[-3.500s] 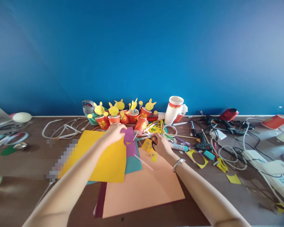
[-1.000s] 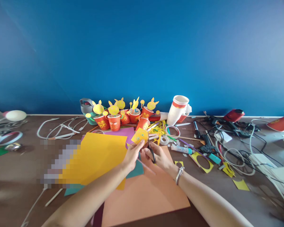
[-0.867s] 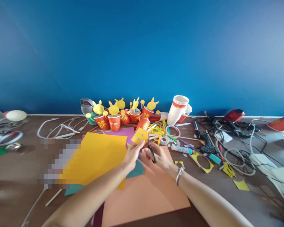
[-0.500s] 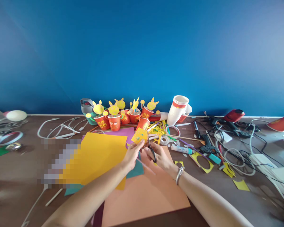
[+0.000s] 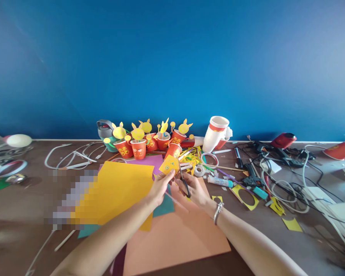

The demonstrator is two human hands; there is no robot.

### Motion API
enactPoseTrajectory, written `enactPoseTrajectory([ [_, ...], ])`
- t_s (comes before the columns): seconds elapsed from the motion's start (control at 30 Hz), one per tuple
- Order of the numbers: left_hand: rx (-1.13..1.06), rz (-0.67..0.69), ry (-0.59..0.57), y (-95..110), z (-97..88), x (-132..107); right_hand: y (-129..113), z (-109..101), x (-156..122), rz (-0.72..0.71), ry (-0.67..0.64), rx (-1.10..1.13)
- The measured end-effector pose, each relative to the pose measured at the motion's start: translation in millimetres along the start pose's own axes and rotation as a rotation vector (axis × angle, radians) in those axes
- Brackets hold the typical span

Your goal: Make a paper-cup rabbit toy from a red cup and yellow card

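Between the thumb and fingers of my left hand (image 5: 161,186) is a small piece of yellow paper (image 5: 169,164) with a drawing on it. My right hand (image 5: 196,190) grips scissors (image 5: 185,185) by their black handles. The scissors' blades point up and away, against the right edge of the paper. Exactly how far the blades are apart I cannot tell. Under my hands lies a large salmon-coloured sheet (image 5: 178,241). A big yellow sheet (image 5: 123,191) rests to the left, partly over a teal sheet (image 5: 164,206). Just beyond the paper is a red paper cup (image 5: 174,150).
Red cups with yellow paper animal heads (image 5: 138,148) line the blue wall. Stacked white cups (image 5: 215,134) stand to their right. Yellow scraps (image 5: 193,158), a tape roll (image 5: 199,170), a glue tube (image 5: 220,181), a glue gun (image 5: 251,175) and tangled cables (image 5: 290,199) lie around.
Almost nothing differs. The whole view has shifted very slightly; both hands keep the same hold on the yellow paper and the scissors.
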State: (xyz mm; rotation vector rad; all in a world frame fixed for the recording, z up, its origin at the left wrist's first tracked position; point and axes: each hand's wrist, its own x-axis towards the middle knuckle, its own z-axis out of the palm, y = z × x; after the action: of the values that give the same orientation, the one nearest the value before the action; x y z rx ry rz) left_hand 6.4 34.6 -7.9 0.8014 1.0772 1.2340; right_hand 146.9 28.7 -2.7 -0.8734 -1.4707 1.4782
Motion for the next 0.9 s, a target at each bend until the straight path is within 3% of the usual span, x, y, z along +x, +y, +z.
enactPoseTrajectory([
  [0.9, 0.053, 0.033, -0.006, 6.2, -2.1, 1.8, 0.0, -3.8, -0.7, 0.005, -0.018, -0.017],
])
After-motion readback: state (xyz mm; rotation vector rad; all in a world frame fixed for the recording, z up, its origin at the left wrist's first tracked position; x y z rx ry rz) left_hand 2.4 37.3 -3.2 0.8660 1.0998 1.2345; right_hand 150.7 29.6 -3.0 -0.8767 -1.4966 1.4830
